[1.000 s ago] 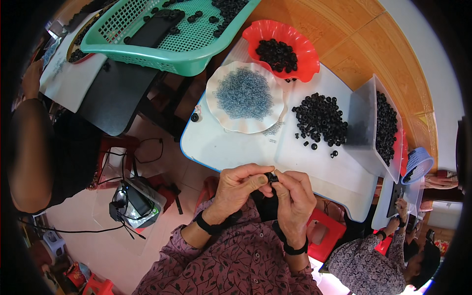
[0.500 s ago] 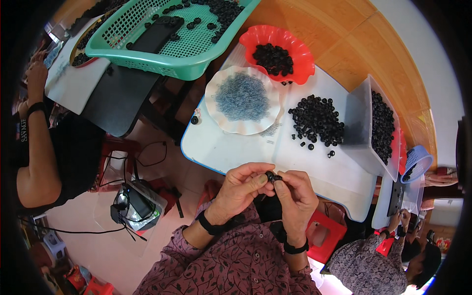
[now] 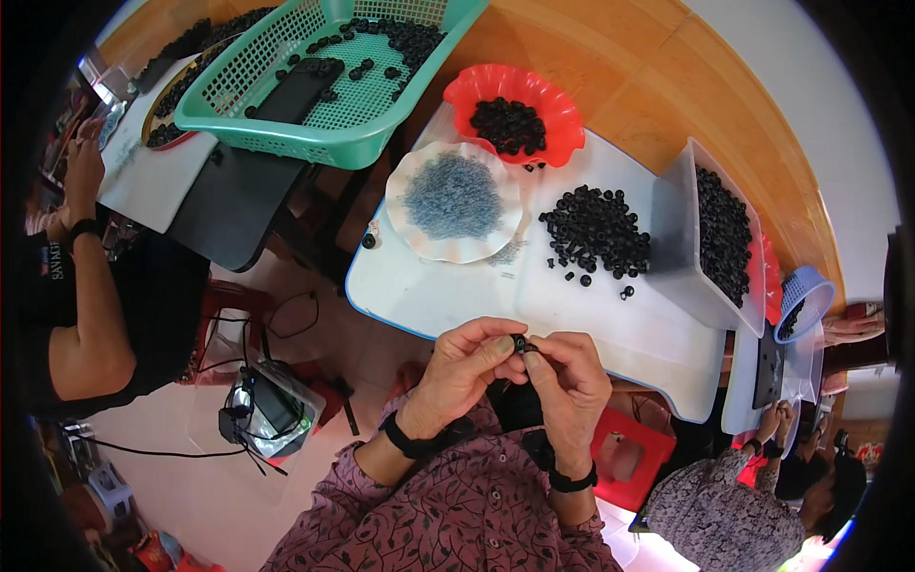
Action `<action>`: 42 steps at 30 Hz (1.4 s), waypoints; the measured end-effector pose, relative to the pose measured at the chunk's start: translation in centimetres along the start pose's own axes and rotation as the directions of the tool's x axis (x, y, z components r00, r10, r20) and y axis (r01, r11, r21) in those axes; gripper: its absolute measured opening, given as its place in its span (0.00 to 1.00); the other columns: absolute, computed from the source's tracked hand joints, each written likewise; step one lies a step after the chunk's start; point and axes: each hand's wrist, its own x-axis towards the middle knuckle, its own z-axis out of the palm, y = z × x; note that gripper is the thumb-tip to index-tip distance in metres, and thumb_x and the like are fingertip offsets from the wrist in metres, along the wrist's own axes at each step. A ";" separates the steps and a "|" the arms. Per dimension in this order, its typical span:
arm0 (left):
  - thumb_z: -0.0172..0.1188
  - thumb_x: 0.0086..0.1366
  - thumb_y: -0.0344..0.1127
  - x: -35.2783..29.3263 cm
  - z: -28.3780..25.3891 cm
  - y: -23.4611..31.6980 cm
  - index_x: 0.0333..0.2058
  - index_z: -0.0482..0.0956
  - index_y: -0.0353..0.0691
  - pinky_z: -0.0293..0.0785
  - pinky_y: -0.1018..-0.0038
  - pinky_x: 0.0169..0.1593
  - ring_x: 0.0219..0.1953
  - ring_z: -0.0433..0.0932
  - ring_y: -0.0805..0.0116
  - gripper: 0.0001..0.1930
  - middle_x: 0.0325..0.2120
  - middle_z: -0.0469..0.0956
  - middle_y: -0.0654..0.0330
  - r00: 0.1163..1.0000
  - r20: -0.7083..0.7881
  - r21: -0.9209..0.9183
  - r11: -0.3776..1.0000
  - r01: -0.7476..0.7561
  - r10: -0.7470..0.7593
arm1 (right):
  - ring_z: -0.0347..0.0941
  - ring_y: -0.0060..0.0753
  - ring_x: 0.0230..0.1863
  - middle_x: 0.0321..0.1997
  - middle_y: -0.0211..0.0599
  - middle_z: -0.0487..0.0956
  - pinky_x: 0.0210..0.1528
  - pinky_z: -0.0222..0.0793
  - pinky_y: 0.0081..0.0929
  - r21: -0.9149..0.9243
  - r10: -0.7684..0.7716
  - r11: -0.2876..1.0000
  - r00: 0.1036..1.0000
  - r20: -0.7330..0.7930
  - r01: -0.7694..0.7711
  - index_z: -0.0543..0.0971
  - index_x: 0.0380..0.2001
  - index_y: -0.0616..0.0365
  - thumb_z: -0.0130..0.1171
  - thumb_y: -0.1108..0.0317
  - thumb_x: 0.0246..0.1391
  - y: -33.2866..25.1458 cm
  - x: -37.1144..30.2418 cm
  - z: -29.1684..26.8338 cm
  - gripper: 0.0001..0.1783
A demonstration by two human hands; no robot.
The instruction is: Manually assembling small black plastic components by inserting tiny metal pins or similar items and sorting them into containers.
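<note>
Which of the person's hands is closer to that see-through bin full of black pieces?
Right. The right hand is below and left of the bin in the picture; the left hand is farther left.

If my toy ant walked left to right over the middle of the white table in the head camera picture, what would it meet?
One lone, small, round black piece → white, wavy-edged plate of tiny bluish beads → loose heap of small black pieces → see-through plastic bin.

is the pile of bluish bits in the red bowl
No, the bluish bits are heaped in the white dish, while the red bowl holds black pieces.
</note>
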 end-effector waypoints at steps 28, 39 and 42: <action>0.45 0.73 0.32 -0.9 3.5 -1.2 0.47 0.73 0.30 0.80 0.79 0.33 0.27 0.74 0.79 0.12 0.27 0.74 0.62 0.999 0.044 0.314 0.949 -0.042 0.030 | 0.73 0.18 0.35 0.41 0.33 0.73 0.34 0.70 0.15 0.205 -0.011 0.979 1.000 -0.013 0.013 0.80 0.41 0.63 0.59 0.82 0.55 0.2 -2.0 -2.6 0.10; 0.46 0.73 0.31 -0.6 4.0 -1.7 0.50 0.73 0.30 0.78 0.77 0.37 0.29 0.76 0.76 0.13 0.29 0.76 0.61 0.999 0.040 0.224 0.975 -0.005 -0.004 | 0.75 0.19 0.32 0.42 0.34 0.71 0.33 0.72 0.15 0.099 -0.083 0.991 0.994 -0.073 0.090 0.80 0.39 0.65 0.60 0.82 0.53 -0.1 -1.6 -3.0 0.09; 0.47 0.73 0.30 -0.5 3.9 -1.9 0.50 0.73 0.30 0.78 0.78 0.38 0.30 0.76 0.76 0.13 0.29 0.76 0.61 1.000 0.021 0.217 0.976 -0.010 0.006 | 0.76 0.20 0.31 0.42 0.35 0.71 0.32 0.74 0.15 0.102 -0.074 0.991 0.993 -0.090 0.083 0.80 0.38 0.65 0.60 0.82 0.52 0.2 -1.6 -2.8 0.09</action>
